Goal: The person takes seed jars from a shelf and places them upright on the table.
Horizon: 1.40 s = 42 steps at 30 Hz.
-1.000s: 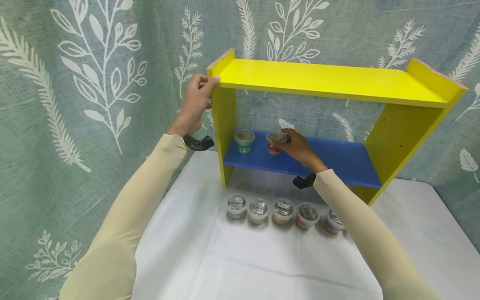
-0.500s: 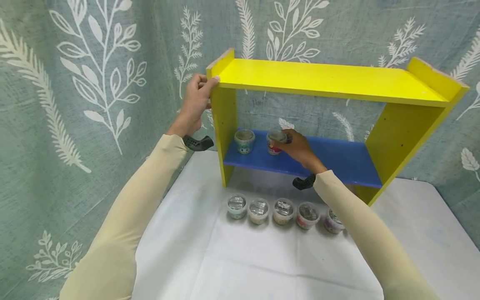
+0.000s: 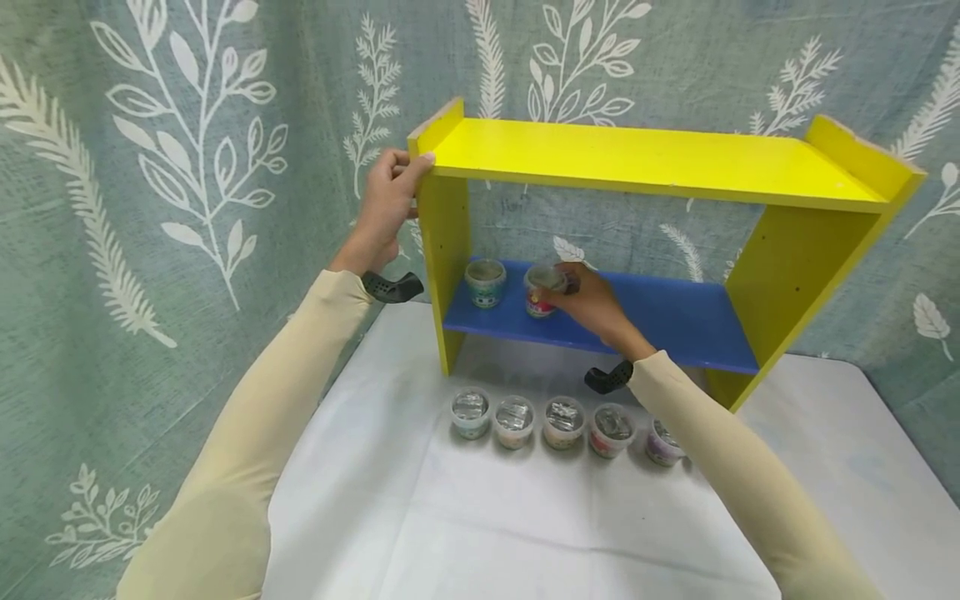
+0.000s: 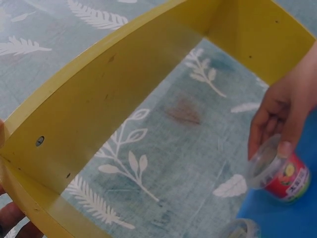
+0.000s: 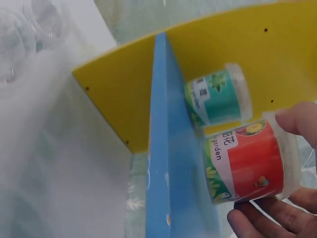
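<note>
My left hand [image 3: 386,204] grips the upper left corner of a yellow shelf unit [image 3: 645,158], thumb over the top board's front edge. Inside, above the blue shelf board [image 3: 675,325], my right hand [image 3: 600,304] holds a clear plastic cup with a red label [image 3: 540,307] by its rim. In the right wrist view the thumb and fingers lie on either side of the red-labelled cup [image 5: 252,161], its base close to the blue board. To its left, a cup with a teal label [image 3: 486,292] stands on that board near the yellow side panel.
Several similar cups stand in a row on the white tablecloth in front of the unit, among them a pink-labelled cup [image 3: 611,432] and a purple-labelled cup [image 3: 663,448] partly behind my right sleeve [image 3: 720,450]. A leaf-patterned green curtain [image 3: 300,83] hangs behind.
My right hand has shifted slightly left and toward the front with the red-labelled cup, nearer the teal-labelled one. My left hand keeps its grip on the shelf unit.
</note>
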{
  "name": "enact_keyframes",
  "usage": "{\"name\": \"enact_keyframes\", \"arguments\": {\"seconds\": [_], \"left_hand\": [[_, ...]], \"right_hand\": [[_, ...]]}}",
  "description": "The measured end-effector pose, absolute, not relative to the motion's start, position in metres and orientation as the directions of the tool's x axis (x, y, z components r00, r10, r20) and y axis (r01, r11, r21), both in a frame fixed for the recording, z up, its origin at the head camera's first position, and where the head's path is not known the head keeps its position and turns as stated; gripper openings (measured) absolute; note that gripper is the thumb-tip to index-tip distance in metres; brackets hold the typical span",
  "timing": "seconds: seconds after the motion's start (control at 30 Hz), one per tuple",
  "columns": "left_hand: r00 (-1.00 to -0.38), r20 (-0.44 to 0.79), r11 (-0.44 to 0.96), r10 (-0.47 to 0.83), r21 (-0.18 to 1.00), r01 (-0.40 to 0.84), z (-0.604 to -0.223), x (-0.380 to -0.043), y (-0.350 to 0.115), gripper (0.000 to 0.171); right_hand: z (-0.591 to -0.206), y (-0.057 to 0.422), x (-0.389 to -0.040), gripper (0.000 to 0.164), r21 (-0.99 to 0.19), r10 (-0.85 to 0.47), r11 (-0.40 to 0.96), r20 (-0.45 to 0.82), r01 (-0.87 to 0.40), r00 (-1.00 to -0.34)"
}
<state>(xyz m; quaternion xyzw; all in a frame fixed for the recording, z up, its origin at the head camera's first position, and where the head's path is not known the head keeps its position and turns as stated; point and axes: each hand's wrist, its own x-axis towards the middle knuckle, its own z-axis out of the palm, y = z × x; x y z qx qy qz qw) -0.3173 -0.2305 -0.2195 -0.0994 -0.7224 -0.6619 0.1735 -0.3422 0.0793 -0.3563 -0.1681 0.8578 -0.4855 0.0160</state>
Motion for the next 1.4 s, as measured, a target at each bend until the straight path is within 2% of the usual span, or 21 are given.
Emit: {"name": "enact_keyframes", "arguments": {"seconds": [0.27, 0.57, 0.9, 1.17, 1.4], "left_hand": [[-0.92, 0.381, 0.115, -0.093, 0.922, 0.371, -0.219, -0.315, -0.231, 0.036], [-0.923, 0.373, 0.123, -0.1, 0.925, 0.36, -0.22, -0.316, -0.232, 0.036], [-0.918, 0.386, 0.117, -0.09, 0.919, 0.375, -0.221, -0.315, -0.232, 0.035], [-0.919, 0.383, 0.121, -0.088, 0.92, 0.372, -0.22, -0.317, -0.23, 0.036], [-0.916, 0.391, 0.128, -0.087, 0.917, 0.379, -0.22, -0.317, -0.23, 0.037]], "right_hand": [[-0.36, 0.08, -0.33, 0.072, -0.845, -0.328, 0.435, 0.174, -0.312, -0.929], [-0.364, 0.08, -0.316, 0.075, -0.831, -0.35, 0.444, 0.184, -0.336, -0.918], [-0.364, 0.075, -0.298, 0.066, -0.814, -0.402, 0.425, 0.222, -0.396, -0.888], [-0.367, 0.075, -0.283, 0.07, -0.808, -0.415, 0.445, 0.195, -0.385, -0.889], [-0.372, 0.076, -0.27, 0.066, -0.799, -0.456, 0.433, 0.206, -0.418, -0.866]]}}
